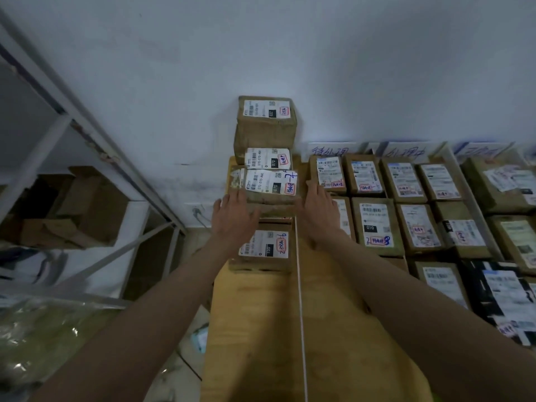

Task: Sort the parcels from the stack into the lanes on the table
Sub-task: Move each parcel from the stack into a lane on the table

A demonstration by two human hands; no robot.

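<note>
A stack of brown cardboard parcels with white labels stands at the table's left end against the wall. The tallest parcel [265,123] is at the back. In front of it lies a labelled parcel [268,185] on top of others, and a lower parcel [262,248] sits nearest me. My left hand [233,217] lies flat with straight fingers against the left side of the middle parcel. My right hand [317,208] is open at its right side, fingers straight. Neither hand curls round it.
Sorted parcels [375,224] fill lanes to the right, under handwritten lane signs [330,150] on the wall. A white cord [300,300] runs along the wooden table [252,329]. A metal shelf rack [87,134] with cardboard boxes stands at left.
</note>
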